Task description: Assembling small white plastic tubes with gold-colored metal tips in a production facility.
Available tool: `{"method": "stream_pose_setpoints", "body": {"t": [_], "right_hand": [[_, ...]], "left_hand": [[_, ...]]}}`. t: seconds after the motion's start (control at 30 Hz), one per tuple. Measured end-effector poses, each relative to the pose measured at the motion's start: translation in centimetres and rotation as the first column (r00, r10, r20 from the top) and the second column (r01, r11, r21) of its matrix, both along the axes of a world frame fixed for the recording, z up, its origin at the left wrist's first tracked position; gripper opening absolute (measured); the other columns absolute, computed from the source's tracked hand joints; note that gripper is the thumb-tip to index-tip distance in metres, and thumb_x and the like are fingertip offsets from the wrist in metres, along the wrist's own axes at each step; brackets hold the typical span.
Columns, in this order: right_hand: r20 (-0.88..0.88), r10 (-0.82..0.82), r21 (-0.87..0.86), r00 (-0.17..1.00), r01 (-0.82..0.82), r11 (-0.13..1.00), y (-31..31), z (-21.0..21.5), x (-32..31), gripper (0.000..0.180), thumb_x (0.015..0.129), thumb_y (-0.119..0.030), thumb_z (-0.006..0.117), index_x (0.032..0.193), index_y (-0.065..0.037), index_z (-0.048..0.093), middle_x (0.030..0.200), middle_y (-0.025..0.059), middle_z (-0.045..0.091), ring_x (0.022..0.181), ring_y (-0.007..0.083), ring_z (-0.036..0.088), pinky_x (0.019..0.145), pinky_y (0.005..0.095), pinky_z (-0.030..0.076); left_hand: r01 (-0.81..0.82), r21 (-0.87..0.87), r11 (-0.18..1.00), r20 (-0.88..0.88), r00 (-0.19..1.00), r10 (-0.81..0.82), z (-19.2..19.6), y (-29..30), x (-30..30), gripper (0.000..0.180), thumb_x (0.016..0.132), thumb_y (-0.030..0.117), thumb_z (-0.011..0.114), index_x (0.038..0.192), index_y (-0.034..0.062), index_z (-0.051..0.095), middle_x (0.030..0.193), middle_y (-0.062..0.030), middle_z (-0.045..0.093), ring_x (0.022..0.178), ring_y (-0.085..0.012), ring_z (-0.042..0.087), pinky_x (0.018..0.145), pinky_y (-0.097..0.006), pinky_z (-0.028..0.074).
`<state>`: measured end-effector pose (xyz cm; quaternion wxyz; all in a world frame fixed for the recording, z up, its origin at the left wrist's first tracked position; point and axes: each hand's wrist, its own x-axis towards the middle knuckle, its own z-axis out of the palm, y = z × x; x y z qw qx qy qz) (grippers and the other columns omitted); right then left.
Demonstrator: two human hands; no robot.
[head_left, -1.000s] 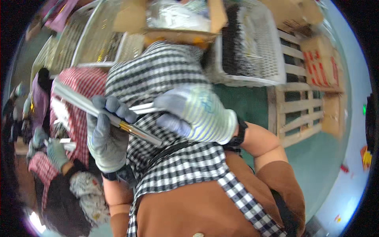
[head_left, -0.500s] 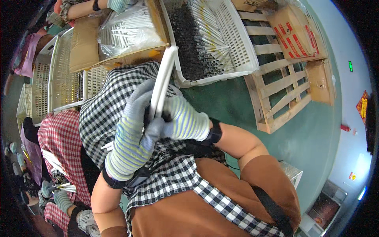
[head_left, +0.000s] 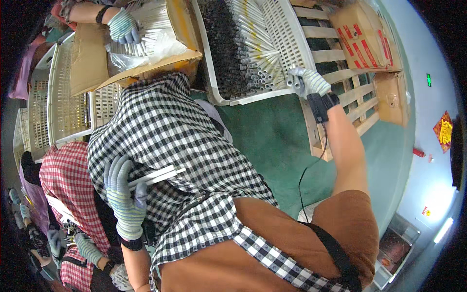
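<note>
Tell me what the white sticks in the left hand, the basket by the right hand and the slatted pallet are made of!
White sticks: maybe plastic or painted metal; they look smooth, straight and evenly white, which fits both.
Basket: most likely plastic, matt white, with rows of moulded-looking holes.
Slatted pallet: probably bare wood, since its boards are pale brown and unpainted.

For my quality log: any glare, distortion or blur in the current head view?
Head view: bright glare on the pale-blue wall; head view: fisheye distortion curves the wall's boundary with the green floor; head view: little blur on the left hand, its striped knit glove clearly resolved.
</note>
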<state>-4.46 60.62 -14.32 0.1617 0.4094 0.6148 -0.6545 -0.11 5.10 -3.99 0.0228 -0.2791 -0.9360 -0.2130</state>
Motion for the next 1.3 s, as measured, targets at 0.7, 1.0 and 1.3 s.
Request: {"method": "stream_pose_setpoints", "body": {"t": [0.7, 1.0, 1.3], "right_hand": [[0.627, 0.768, 0.316, 0.130, -0.944, -0.098, 3.5, -12.1, -7.6, 0.036, 0.079, -0.038, 0.063, 0.099, -0.009, 0.072, 0.097, 0.0120, 0.071, 0.088, 0.0260, 0.066, 0.082, 0.0382, 0.048], [0.657, 0.744, 0.297, 0.118, -0.949, -0.111, 1.6, -6.4, -7.2, 0.030, 0.082, -0.033, 0.063, 0.096, -0.008, 0.072, 0.090, 0.0132, 0.071, 0.081, 0.0277, 0.064, 0.078, 0.0370, 0.047], [0.707, 0.706, 0.261, -0.035, -0.915, -0.307, 1.5, -8.7, -7.5, 0.027, 0.079, -0.027, 0.060, 0.097, -0.009, 0.070, 0.095, 0.0182, 0.068, 0.089, 0.0343, 0.066, 0.079, 0.0411, 0.050]], "left_hand": [[-0.022, 0.049, 0.999, -0.052, 0.998, 0.025, -0.1, 0.4, 0.0, 0.034, 0.091, 0.026, 0.053, 0.113, 0.0008, 0.058, 0.118, -0.0176, 0.061, 0.114, -0.0346, 0.055, 0.107, -0.050, 0.033], [-0.035, 0.087, 0.996, -0.052, 0.998, 0.039, -0.1, 0.4, -0.3, 0.032, 0.088, 0.025, 0.059, 0.111, 0.0038, 0.059, 0.114, -0.0147, 0.062, 0.112, -0.0328, 0.057, 0.107, -0.051, 0.033], [-0.029, 0.096, 0.995, -0.055, 0.998, 0.035, -0.2, 0.4, -0.6, 0.029, 0.087, 0.023, 0.059, 0.108, 0.0040, 0.061, 0.112, -0.0137, 0.063, 0.111, -0.0316, 0.057, 0.106, -0.051, 0.033]]}}
